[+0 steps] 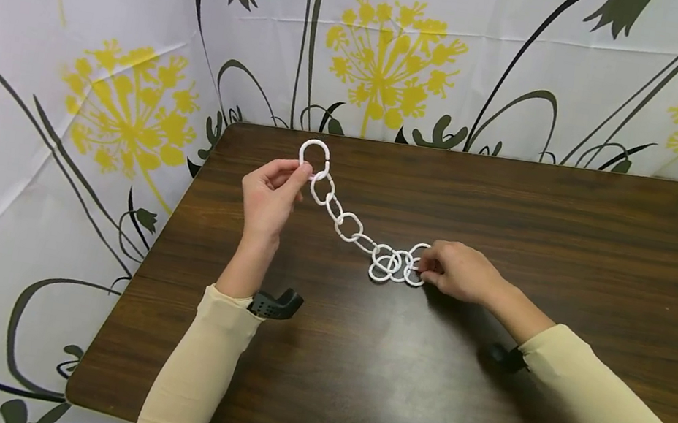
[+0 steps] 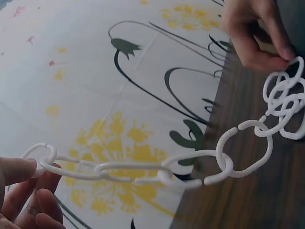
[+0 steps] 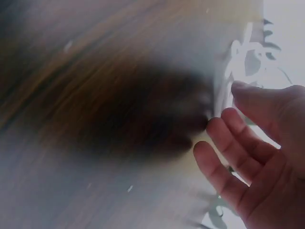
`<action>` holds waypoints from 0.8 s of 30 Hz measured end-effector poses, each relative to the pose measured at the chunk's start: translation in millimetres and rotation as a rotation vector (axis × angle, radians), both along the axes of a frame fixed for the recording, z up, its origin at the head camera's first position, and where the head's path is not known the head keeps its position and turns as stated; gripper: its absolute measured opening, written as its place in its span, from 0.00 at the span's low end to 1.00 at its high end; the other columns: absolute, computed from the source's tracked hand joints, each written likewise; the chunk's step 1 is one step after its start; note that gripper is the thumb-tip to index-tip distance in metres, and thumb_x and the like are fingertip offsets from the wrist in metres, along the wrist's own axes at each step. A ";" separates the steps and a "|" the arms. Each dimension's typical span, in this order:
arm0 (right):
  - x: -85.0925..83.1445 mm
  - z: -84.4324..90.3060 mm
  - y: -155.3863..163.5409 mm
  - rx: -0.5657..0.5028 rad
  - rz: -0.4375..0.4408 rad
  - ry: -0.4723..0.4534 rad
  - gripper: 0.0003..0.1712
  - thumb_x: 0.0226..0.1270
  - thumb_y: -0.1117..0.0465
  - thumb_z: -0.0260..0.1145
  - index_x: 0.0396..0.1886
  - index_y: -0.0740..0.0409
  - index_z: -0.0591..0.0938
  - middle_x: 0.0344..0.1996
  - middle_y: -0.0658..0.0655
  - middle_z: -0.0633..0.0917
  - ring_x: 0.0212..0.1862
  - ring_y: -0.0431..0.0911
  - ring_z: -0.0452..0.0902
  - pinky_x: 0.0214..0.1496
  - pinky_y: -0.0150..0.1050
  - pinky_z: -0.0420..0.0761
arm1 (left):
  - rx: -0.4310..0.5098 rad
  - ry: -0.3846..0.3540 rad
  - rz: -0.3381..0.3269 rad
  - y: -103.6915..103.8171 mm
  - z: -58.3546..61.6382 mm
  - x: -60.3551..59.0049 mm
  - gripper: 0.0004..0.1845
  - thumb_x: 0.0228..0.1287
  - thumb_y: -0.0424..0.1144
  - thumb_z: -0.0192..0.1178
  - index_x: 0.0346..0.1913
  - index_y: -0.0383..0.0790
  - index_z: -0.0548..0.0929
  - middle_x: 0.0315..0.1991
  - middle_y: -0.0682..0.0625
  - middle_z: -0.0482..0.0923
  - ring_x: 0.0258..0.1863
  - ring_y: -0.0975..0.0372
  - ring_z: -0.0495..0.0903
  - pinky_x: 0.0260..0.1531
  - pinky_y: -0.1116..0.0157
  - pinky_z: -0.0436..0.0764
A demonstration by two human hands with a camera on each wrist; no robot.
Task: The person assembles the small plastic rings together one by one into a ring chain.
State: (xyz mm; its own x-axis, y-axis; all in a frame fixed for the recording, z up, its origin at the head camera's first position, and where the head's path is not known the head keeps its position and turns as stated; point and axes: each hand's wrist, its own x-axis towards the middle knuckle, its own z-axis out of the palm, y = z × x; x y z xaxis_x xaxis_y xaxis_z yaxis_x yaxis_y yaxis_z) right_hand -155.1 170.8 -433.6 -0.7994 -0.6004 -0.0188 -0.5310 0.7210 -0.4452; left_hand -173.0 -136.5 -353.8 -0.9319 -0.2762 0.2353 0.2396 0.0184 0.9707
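A chain of white plastic rings (image 1: 346,226) runs from upper left to lower right over a dark wooden table (image 1: 392,383). My left hand (image 1: 305,173) pinches it just below the top ring and holds that end up off the table; in the left wrist view the fingers (image 2: 21,174) hold the end link and the chain (image 2: 190,171) hangs across. The other end lies bunched in a small pile (image 1: 397,264). My right hand (image 1: 426,266) pinches a ring at that pile. The right wrist view is blurred, with the rings (image 3: 233,62) by my thumb.
A white curtain with yellow flowers and dark stems (image 1: 390,57) hangs behind and to the left of the table. Black wrist mounts (image 1: 274,303) sit at both cream sleeves. The table's left edge (image 1: 117,309) is close to my left forearm.
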 end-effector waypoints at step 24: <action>-9.2 4.9 61.8 0.147 -0.195 -0.041 0.08 0.62 0.55 0.72 0.37 0.53 0.84 0.30 0.51 0.80 0.32 0.45 0.75 0.33 0.46 0.75 | -0.103 -0.426 0.065 -64.2 -47.9 4.5 0.07 0.61 0.38 0.70 0.38 0.37 0.86 0.22 0.57 0.86 0.13 0.68 0.73 0.14 0.74 0.67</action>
